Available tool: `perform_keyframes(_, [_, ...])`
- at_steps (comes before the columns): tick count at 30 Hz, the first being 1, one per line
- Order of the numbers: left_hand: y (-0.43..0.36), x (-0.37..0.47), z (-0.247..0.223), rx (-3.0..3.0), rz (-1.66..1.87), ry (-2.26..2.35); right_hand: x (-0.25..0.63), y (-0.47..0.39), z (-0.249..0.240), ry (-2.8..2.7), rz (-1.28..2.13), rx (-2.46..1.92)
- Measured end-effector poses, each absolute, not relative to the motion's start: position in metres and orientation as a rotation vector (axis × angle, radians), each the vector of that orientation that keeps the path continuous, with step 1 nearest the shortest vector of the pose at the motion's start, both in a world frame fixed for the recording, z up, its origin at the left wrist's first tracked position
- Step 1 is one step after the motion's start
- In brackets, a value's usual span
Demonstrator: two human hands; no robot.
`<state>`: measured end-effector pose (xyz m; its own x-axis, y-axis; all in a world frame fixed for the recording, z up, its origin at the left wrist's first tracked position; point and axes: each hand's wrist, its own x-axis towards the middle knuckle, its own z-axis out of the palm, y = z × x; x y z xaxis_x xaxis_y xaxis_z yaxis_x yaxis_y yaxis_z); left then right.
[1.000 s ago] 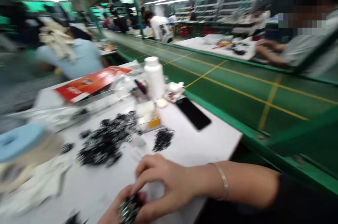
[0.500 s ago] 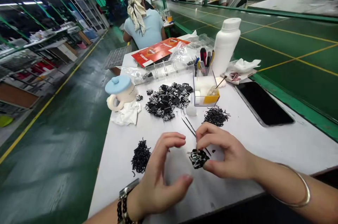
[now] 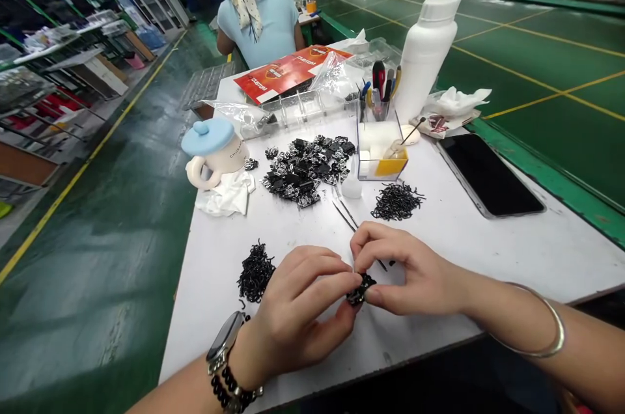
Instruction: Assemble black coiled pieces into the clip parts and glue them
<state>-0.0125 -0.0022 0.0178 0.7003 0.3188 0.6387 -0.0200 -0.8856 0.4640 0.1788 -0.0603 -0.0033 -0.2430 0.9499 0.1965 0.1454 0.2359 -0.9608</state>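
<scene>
A small black-and-silver part (image 3: pixel 361 290) is held just above the near side of the white table (image 3: pixel 209 284). My right hand (image 3: pixel 413 274) pinches it between thumb and fingers from the right. From the left, my left hand (image 3: pixel 303 300) closes its thumb and fingertips on the same part, covering some of it. Just beyond my hands lie thin tweezers (image 3: pixel 346 215), partly hidden by the right fingers. One pile of small black curved pieces (image 3: pixel 255 273) is beside my left hand, another heap of black curved pieces (image 3: pixel 398 200) beyond my right.
Similar black-and-silver parts (image 3: pixel 305 173) form a pile mid-table. Around it stand a lidded mug (image 3: pixel 215 147), a clear box (image 3: pixel 381 163), and a white bottle (image 3: pixel 427 56). A phone (image 3: pixel 491 173) lies at right. A person in light blue (image 3: pixel 258 23) sits beyond the table.
My left hand has moved right and closed its fingers on the part, having been open and apart from it. My right hand keeps its pinch. The view has shifted slightly.
</scene>
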Motion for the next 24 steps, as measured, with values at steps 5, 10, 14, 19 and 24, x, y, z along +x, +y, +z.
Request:
perform_keyframes(5, [-0.0051,-0.0137,0.0179,2.487,0.994,0.301,0.1793,-0.0612,-0.0023,-1.653,1.143,-1.077])
perform_keyframes(10, [-0.0073,-0.0146,0.0153,2.462,0.963,0.374,0.1793,-0.0616,-0.0028,-1.722,1.089,-1.070])
perform_keyframes(14, [-0.0072,-0.0141,0.0150,2.452,0.929,0.427,0.1803,-0.0610,-0.0030,-1.758,1.035,-1.083])
perform_keyframes(19, [-0.0068,-0.0128,0.0151,2.465,0.929,0.459,0.1813,-0.0613,-0.0027,-1.787,0.983,-1.128])
perform_keyframes(24, [-0.0067,-0.0153,0.0141,2.712,1.056,0.483,0.1767,-0.0617,-0.0020,-1.783,0.997,-1.118])
